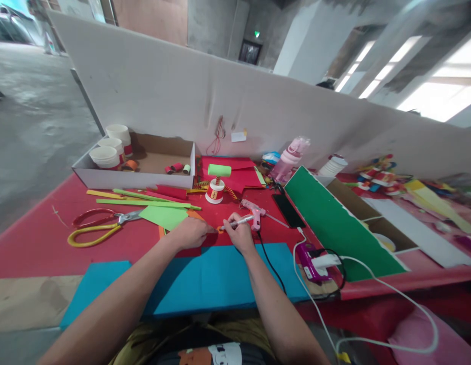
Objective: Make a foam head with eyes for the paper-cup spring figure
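My right hand [238,232] is closed round a silver-white pen [241,221], its tip at a small orange piece [220,229] on the red table. A finger of my left hand [193,233] reaches to that piece from the left; the other fingers are curled in. Just beyond stands a red and white paper cup [214,191] with a coiled stem and a light green paper roll [219,170] on top. A pink glue gun [254,214] lies right of my right hand. Green paper [165,217] lies beside my left hand.
Large scissors [102,225] and paper strips [144,202] lie at the left. Behind them, a box [132,179] holds paper cups and rolls. A phone [288,210], a purple power strip [313,262] with cables and a green-sided box [338,228] are at the right.
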Motion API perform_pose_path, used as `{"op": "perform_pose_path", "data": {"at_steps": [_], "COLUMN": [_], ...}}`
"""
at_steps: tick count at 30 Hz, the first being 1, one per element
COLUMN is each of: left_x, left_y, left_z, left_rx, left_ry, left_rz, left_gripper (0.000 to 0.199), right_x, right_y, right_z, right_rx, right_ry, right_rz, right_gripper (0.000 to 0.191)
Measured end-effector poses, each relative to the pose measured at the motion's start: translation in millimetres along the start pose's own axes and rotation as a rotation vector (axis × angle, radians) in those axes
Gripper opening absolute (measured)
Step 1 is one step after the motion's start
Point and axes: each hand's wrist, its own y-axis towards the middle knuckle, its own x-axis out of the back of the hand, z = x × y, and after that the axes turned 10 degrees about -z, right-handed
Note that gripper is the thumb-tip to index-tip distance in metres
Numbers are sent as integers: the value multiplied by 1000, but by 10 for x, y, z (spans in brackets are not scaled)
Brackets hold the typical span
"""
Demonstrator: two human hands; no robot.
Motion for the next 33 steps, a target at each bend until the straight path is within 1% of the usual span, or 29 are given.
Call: {"op": "perform_pose_path", "data": {"at_steps": [10, 19, 25, 30, 33], "left_x": [6, 26, 19, 9, 12], "left_y": [4, 6, 4, 1, 1], "left_z": [-5, -19, -12, -13, -16], "left_rx": [5, 16, 11, 11, 9], "left_ry": [-7, -4, -3, 11, 10], "left_rz": [2, 27, 12, 5, 7], "left_gripper": [43, 45, 45, 46, 45], "right_x": [-6, 4, 1, -5, -4], "right_y": [3, -3, -8, -1, -2], "right_z": [-26, -2, -19, -24, -7], "right_rx": [-12, -35, -47, -37, -42], "right_ry": [33, 46, 52, 81, 84], "right_rz": [13, 11, 19, -10, 2], "right_gripper": [24, 24, 25, 25, 24]}}
